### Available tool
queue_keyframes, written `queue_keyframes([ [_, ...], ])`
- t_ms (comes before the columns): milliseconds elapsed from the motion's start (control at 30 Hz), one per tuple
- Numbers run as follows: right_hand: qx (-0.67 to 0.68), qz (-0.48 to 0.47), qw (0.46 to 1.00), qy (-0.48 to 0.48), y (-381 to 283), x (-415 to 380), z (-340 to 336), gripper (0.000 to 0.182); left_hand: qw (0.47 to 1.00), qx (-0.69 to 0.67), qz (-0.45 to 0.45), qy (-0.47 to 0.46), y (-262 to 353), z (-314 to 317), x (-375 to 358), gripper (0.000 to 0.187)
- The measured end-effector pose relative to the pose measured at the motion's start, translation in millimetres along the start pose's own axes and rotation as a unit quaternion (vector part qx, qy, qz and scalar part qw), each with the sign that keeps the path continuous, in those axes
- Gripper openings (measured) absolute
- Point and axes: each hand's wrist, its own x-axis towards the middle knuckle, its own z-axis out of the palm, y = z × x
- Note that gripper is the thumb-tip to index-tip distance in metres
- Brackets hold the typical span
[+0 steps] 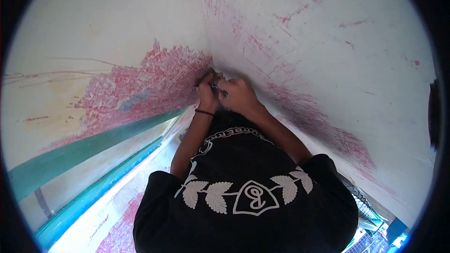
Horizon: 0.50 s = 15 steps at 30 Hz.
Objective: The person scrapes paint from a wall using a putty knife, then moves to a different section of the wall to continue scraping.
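My left hand (pixel 207 94) is closed around a dark flat piece (pixel 204 77), whose exact kind I cannot make out. My right hand (pixel 239 96) is right beside it, its fingers curled in a pinch; whatever lies between them is hidden. A small greyish bit shows in the gap between the hands. Both hands are close to the corner where two walls meet. Just left of them, the left wall (pixel 117 23) has a large rough patch of red and pink (pixel 154 75) where the white surface is worn or scraped.
The right wall (pixel 337 65) carries red streaks and scratches. A green band (pixel 93 140) runs along the lower left wall, with a teal rail (pixel 98 173) below it. Wire mesh (pixel 365 206) shows at the lower right.
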Motion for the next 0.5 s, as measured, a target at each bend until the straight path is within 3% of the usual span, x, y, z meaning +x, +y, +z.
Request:
queue_keyframes([
  [200,0.028,0.016,0.999,-0.012,-11,1,-17,0.02,1.0,0.006,0.018,0.01,11,23,-22,0.012],
  [300,-0.003,0.052,0.997,-0.06,2,-4,2,0.023,0.999,-0.01,-0.027,-0.014,-7,-13,7,0.013],
  [367,0.0,0.08,0.993,-0.087,29,-10,34,0.026,0.999,0.045,-0.009,-0.011,-31,-67,38,0.017],
  [500,0.1,0.102,0.985,-0.094,47,-37,45,0.033,0.994,0.095,-0.03,0.045,-28,-68,25,0.025],
])
